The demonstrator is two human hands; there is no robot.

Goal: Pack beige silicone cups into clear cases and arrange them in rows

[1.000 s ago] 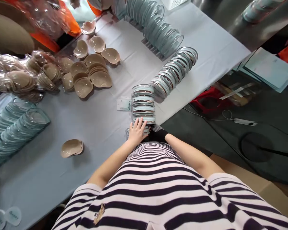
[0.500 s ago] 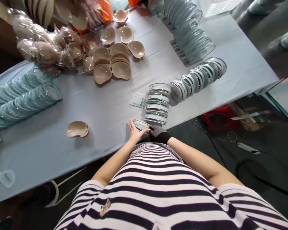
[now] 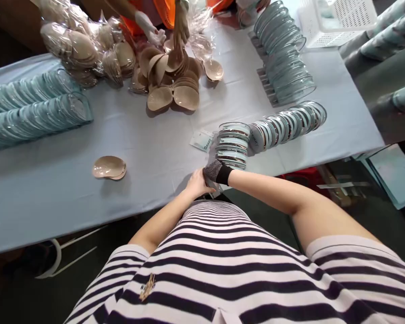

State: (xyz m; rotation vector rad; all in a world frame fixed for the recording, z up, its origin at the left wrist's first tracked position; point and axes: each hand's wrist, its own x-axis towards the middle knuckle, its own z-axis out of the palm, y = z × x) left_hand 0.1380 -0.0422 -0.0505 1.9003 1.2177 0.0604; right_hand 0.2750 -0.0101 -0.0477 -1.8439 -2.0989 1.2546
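At the table's front edge my left hand is closed, its fingers curled around a clear plastic case that is mostly hidden. My right hand, in a dark dotted glove with a black cuff, presses against the same case from above, fingers closed. Just beyond the right hand stands a short row of clear cases with pale inserts. To its left lies a printed card. A pair of nested beige bra cups rests on the table further left.
A longer row of cases runs off to the right, below clear plastic shells. Teal-tinted cases line the left. Across the table, another person's hands handle beige cups beside bagged cups. A white basket stands back right.
My left hand's fingers, stretched out along the case before, have curled in. My gloved right hand has moved up and over it. Another person's hands have come in over the beige cups.
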